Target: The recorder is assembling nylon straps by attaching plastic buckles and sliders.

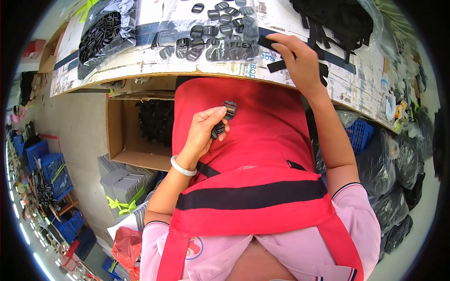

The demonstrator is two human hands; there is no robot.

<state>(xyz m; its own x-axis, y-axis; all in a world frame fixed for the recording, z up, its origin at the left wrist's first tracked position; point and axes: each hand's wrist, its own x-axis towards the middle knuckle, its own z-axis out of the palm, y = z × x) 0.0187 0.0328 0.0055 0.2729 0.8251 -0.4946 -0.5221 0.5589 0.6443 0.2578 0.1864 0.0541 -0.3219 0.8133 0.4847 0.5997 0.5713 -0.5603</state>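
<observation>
On the near side of the white, scuffed board tabletop [68, 79], the left hand [205, 126] is held over the red cloth apron [267, 126], forearm angled upward and inward. Its thumb and index finger pinch one black plastic ladder-type buckle [229, 109]; the other fingers curl around a second, similar buckle [218, 129]. The right arm extends across the tabletop's near edge, wrist bent inward. Thumb and fingertips of the right hand [300, 63] pinch one short black webbing strip [266, 42] above the tabletop.

Below the tabletop, left: one open brown cardboard box [117, 129] containing a dark heap; single pieces cannot be told apart. Below the tabletop, right: one blue plastic crate [358, 136], partly hidden.

On the tabletop: three clear plastic bags. Left bag [129, 28]: black buckles, heaped. Middle bag [176, 18]: flat, with more than a dozen black buckles on or under its film. Right bag [377, 23]: black strips, some ends spilling out.
</observation>
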